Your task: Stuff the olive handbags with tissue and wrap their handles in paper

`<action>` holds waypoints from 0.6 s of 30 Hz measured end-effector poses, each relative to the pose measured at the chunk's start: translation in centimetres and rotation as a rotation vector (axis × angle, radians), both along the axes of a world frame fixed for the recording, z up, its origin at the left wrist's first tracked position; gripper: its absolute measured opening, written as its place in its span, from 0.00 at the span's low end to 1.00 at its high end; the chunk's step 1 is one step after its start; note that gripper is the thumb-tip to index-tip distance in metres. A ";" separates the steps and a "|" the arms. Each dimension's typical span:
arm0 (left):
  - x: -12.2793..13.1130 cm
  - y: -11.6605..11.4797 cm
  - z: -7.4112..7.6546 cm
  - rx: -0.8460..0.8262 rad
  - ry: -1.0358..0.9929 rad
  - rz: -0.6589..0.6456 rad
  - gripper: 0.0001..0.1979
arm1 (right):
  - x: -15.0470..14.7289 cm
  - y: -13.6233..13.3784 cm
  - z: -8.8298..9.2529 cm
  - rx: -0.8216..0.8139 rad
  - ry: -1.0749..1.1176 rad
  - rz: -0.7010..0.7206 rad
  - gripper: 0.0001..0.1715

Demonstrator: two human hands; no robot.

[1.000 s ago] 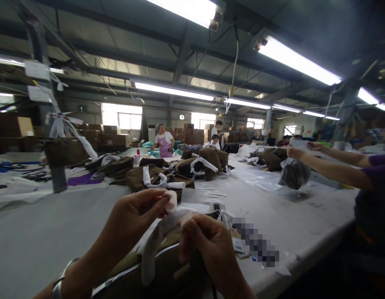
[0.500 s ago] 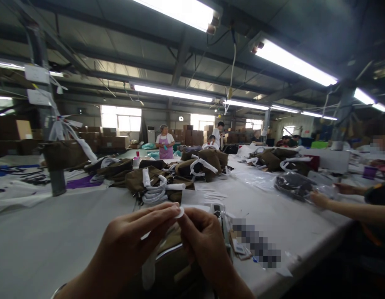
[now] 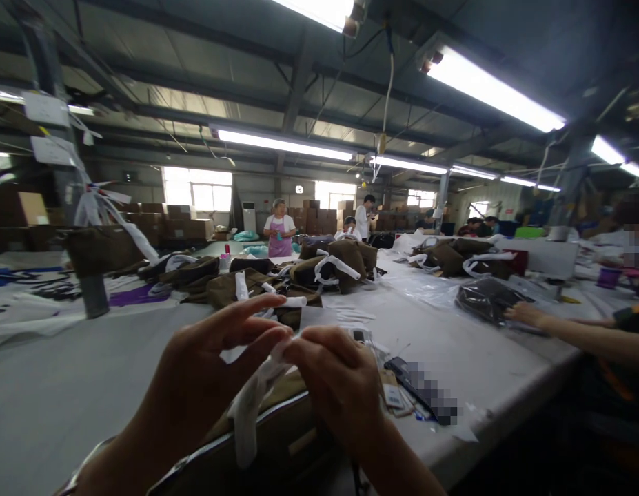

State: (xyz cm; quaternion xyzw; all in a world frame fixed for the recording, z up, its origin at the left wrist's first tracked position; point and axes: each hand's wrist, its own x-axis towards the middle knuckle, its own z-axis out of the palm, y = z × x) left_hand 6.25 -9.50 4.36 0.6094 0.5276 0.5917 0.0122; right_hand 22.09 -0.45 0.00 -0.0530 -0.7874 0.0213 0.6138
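A strip of white wrapping (image 3: 247, 420) hangs in front of an olive-brown bag (image 3: 278, 448) with a silver zipper. My right hand (image 3: 340, 379) pinches the top of this wrapping, its fingers curled together. Just left of it is my left hand (image 3: 205, 372), index finger lifted and fingers apart. Its thumb tip meets the wrapping close to my right fingertips. Whatever small piece lies between the fingertips is hidden. The bag's lower part runs out of view behind my wrists.
Olive bags (image 3: 345, 265) with white-wrapped straps are heaped across the table (image 3: 117, 386). Tags (image 3: 394, 396) and a dark, partly blurred object (image 3: 422, 393) lie at right. A co-worker's hand (image 3: 526, 313) touches a plastic-wrapped dark bag (image 3: 479, 300). A metal post (image 3: 94, 296) stands left.
My left index finger has lifted away from my right fingertips. The small round white piece seen between them no longer shows. More of the bag's zipper is visible, and the co-worker's hand has shifted.
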 end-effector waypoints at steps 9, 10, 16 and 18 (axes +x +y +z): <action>-1.6 0.1 -2.1 -0.008 -0.251 -0.027 0.31 | 1.9 2.0 -5.2 -0.110 -0.018 0.001 0.20; -1.2 -0.1 -3.3 -0.035 -0.191 -0.025 0.36 | 2.5 2.3 -6.0 -0.129 0.051 -0.050 0.22; -0.9 -0.3 -7.1 -0.305 0.043 0.210 0.31 | 4.4 3.3 -11.1 -0.338 0.073 -0.292 0.18; -2.2 0.5 -6.4 -0.253 0.075 0.279 0.24 | 4.1 2.8 -12.4 -0.405 0.030 -0.289 0.18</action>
